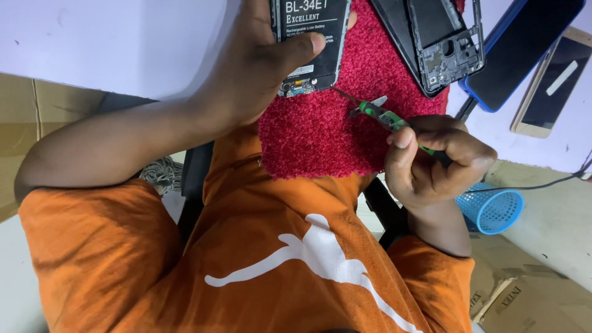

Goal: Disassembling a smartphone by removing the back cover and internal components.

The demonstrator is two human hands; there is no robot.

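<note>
My left hand [259,68] grips an opened phone [308,43] with its black battery showing, thumb pressed across the lower part. My right hand [431,157] holds a green-handled screwdriver [385,117], its thin tip pointing at the phone's bottom corner and almost touching it. Both are above a red fuzzy cloth [327,129] that hangs over the white table's edge [123,49].
A black phone frame with exposed parts [441,46] lies on the cloth's far side. A blue-cased phone [524,43] and a gold phone [555,80] rest on the table at right. A blue mesh basket [493,209] and cardboard boxes [524,296] sit on the floor.
</note>
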